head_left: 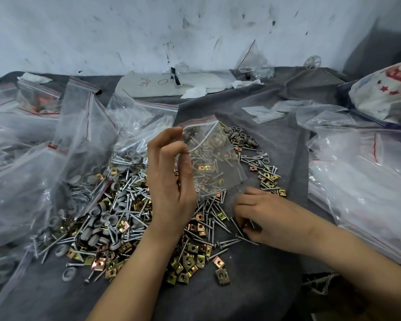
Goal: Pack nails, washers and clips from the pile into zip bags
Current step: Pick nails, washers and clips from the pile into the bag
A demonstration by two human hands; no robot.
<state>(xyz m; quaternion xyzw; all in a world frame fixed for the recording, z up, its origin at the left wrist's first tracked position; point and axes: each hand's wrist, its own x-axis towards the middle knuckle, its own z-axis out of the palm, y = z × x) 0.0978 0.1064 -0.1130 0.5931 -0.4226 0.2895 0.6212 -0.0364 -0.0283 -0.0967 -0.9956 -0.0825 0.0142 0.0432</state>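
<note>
head: 2 hands (171, 179) (262, 216) hold 1 zip bag (214, 158), nails (239, 226).

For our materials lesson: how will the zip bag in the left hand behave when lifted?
Probably floppy: the zip bag is thin film, creased where the left hand pinches it. Likely slippery, looking glossy. Pointed nails might pierce it.

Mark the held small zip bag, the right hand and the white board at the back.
small zip bag (214, 158): head view, clear front panel.
right hand (264, 216): head view, back of the hand.
white board (167, 89): head view, flat top face.
</note>
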